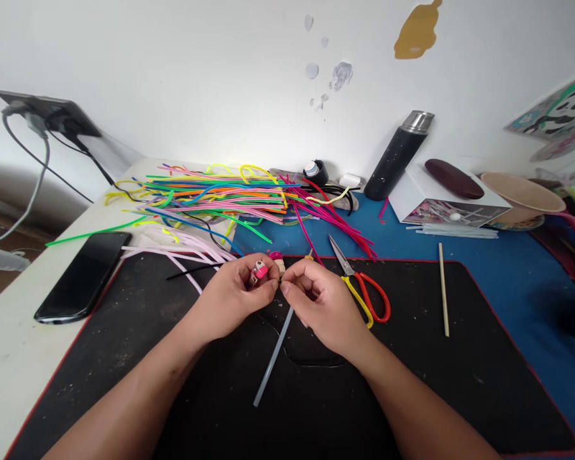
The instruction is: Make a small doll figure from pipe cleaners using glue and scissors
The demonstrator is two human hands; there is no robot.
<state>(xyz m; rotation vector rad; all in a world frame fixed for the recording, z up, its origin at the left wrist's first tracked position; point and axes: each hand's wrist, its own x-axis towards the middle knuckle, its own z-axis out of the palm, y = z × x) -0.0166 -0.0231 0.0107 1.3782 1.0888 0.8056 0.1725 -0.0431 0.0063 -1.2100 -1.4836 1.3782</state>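
My left hand is closed round a small pink-and-white lighter, whose metal end shows between the fingers. My right hand is closed in a pinch, thumb against forefinger, almost touching the left fingertips; what it pinches is too small to make out. Beneath the right hand a translucent stick, like a glue stick, slants toward me, partly covered. Just beyond the fingertips is a pink-and-cream object, mostly hidden. Scissors with red and yellow handles lie right of the right hand.
Many coloured pipe cleaners are heaped at the back. A phone lies left on the black mat. To the right are a thin wooden stick, a dark flask and a white box with a maroon case.
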